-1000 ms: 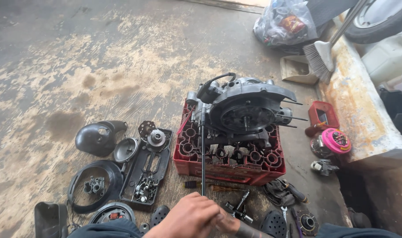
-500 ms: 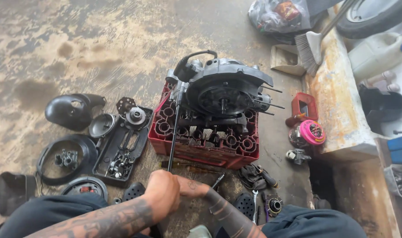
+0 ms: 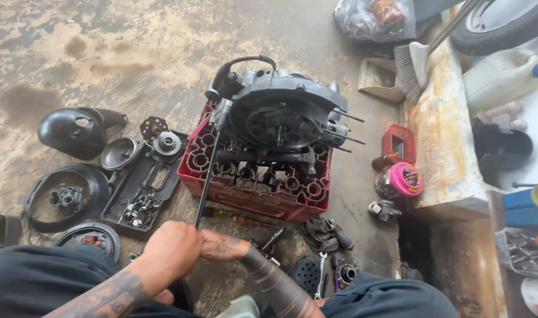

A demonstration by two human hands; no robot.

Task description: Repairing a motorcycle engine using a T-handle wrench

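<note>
Both hands are wrapped around the near end of a long breaker bar (image 3: 209, 171): the left hand (image 3: 172, 250) has its fingers closed over the handle, and the right hand (image 3: 222, 245) presses against it from the side, fingers curled toward the same grip. The bar runs up and away from the fingers to a socket head at the left edge of the engine (image 3: 281, 118), which sits on a red crate (image 3: 254, 182) on the concrete floor. Just beyond the fingers, a screwdriver (image 3: 236, 217) lies against the crate's near wall (its tip points right). A tray of small parts (image 3: 142, 191) lies to the left. To turn well, I judge the pull should stay square to the bar, steady rather than jerked, so the socket stays seated and the crate does not slide.
</note>
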